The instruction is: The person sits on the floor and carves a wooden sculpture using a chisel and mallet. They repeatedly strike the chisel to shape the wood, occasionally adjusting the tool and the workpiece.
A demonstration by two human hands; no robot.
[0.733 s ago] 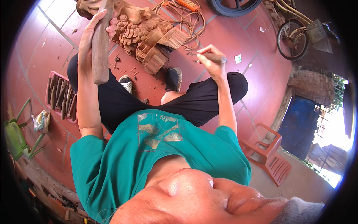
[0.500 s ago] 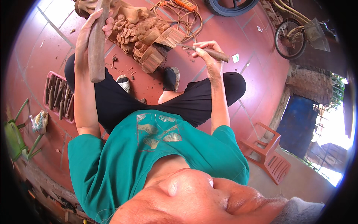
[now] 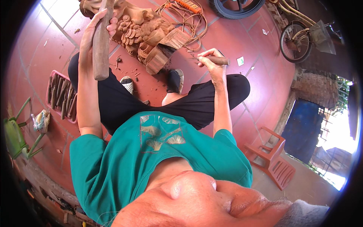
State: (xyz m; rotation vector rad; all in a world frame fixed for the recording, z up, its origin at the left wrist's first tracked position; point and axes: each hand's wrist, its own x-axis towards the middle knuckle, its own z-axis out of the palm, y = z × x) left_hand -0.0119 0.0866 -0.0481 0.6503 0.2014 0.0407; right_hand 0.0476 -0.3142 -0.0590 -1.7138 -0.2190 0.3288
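Observation:
My left hand (image 3: 89, 34) is wrapped round a long wooden mallet (image 3: 101, 56), raised at the upper left with its thick end toward me. On the right, my right hand (image 3: 214, 69) grips the wooden handle of a chisel (image 3: 220, 60); its blade is hard to make out and points left. Between and beyond the hands lies a brown wood carving (image 3: 151, 36) with scale-like and layered shapes, its far end cut off by the top edge. A gap shows between the chisel hand and the carving's near right corner (image 3: 176, 38). The mallet is apart from the chisel.
A pink tray (image 3: 53, 75) of several wooden-handled tools sits left of my leg. Beyond the carving, an orange power strip (image 3: 189, 5) lies with coiled cord. A wheel (image 3: 236, 9), a bicycle wheel (image 3: 296, 41) and a reddish plastic chair (image 3: 270, 159) stand right. Wood chips litter the tiles.
My right hand has drawn the chisel back from the carving, and its handle now lies more level. The left hand keeps the mallet raised, nearly still. The whole view has shifted slightly.

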